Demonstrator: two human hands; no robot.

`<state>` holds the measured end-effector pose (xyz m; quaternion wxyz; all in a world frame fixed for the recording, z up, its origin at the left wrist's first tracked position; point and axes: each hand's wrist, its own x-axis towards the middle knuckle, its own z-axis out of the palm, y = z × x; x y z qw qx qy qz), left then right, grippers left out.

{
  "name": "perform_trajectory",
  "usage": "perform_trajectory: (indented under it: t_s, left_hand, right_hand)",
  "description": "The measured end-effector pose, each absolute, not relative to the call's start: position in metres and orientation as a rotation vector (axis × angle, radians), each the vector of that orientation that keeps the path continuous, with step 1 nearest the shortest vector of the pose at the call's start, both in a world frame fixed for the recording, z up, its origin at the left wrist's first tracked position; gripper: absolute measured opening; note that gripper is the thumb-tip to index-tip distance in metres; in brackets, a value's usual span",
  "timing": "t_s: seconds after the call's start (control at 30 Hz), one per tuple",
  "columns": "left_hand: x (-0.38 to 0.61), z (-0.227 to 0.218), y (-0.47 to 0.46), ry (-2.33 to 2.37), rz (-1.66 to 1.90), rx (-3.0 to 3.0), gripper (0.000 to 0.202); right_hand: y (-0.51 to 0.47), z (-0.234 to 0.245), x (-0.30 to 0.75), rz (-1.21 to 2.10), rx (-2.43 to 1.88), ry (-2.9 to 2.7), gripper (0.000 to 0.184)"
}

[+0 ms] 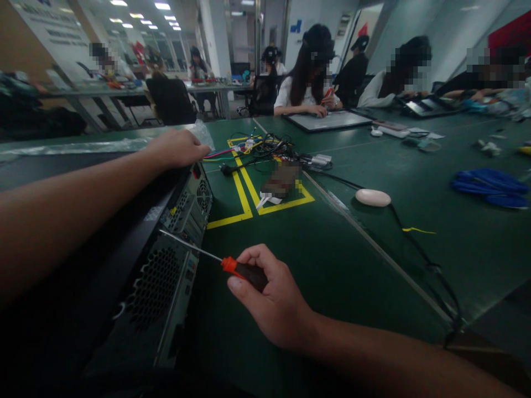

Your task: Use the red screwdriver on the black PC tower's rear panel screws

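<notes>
A black desktop computer case (145, 215) lies at the left with its rear panel turned to the right. My left hand (178, 148) is closed over the far upper corner of the case, its fingers partly hidden. In my right hand (277, 301) is a screwdriver (230, 265) with an orange and black handle. Its thin metal shaft points left, and the tip meets the rear edge of the case, above the honeycomb vent (155, 284). Whether the tip sits on a screw is too small to tell.
Tangled cables (274, 146) and a blurred dark object (284, 179) lie beside yellow tape (286, 205) on the green table (332, 265). A pale oval device (372, 197) sits on a black cord. Blue bundled material (489, 187) is at the right. Several people work beyond.
</notes>
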<state>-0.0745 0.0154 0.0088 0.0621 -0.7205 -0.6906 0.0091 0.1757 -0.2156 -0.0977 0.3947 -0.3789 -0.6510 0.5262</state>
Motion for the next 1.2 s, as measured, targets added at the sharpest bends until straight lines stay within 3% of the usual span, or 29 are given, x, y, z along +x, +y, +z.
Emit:
perform_trajectory:
  t_s: [0.63, 0.8, 0.97, 1.2]
  left_hand:
    - [-0.074, 0.007, 0.015, -2.168, -0.069, -2.155, 0.067]
    - [-0.07, 0.009, 0.01, -2.189, -0.055, -2.141, 0.072]
    - [-0.064, 0.015, 0.005, -2.237, -0.054, -2.124, 0.071]
    - [-0.066, 0.013, 0.005, -2.24, -0.147, -2.163, 0.072]
  right_hand:
    - [-0.215, -0.097, 0.176, 1.288, -0.987, -1.665, 0.01]
    - [-0.212, -0.095, 0.177, 1.228, -1.025, -1.71, 0.019]
    - [-0.212, -0.087, 0.177, 1.293, -1.051, -1.718, 0.011]
    - [-0.209, -0.067, 0.179, 1.255, -1.179, -1.771, 0.014]
